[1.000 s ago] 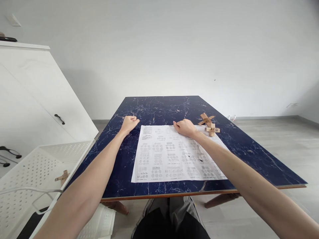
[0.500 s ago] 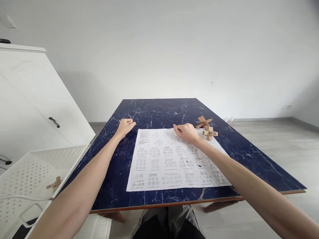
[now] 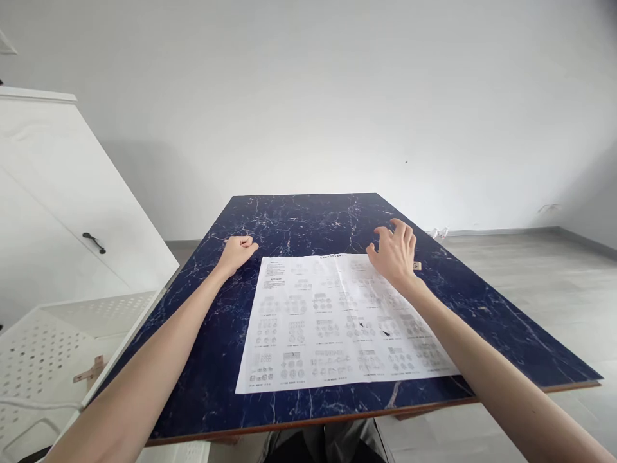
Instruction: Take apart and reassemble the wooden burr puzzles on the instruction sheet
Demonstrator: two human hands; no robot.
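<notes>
My left hand [image 3: 236, 253] rests as a closed fist on the dark blue table, just off the upper left corner of a printed paper sheet [image 3: 330, 283]. Nothing shows in that fist. Over the sheet's upper right corner, my right hand [image 3: 394, 254] is spread with its fingers apart and slightly curved. A lettered end of a wooden interlocking puzzle [image 3: 417, 265] peeks out beside the wrist. The rest of that puzzle is covered by my right hand, and a second wooden puzzle seen there before is also hidden. Whether the fingers touch either one I cannot tell.
The blue marbled table [image 3: 299, 222] stands before a pale wall. At the left are a white cabinet [image 3: 72, 206] and a white perforated basket [image 3: 43, 347] with a wooden piece [image 3: 91, 371] and a cable inside. Two small white figures [image 3: 439, 233] lie beyond the table's right edge.
My right hand has opened from a loose fist and moved right, over the wooden puzzles, covering most of them. My left fist stays where it was. The view has shifted slightly.
</notes>
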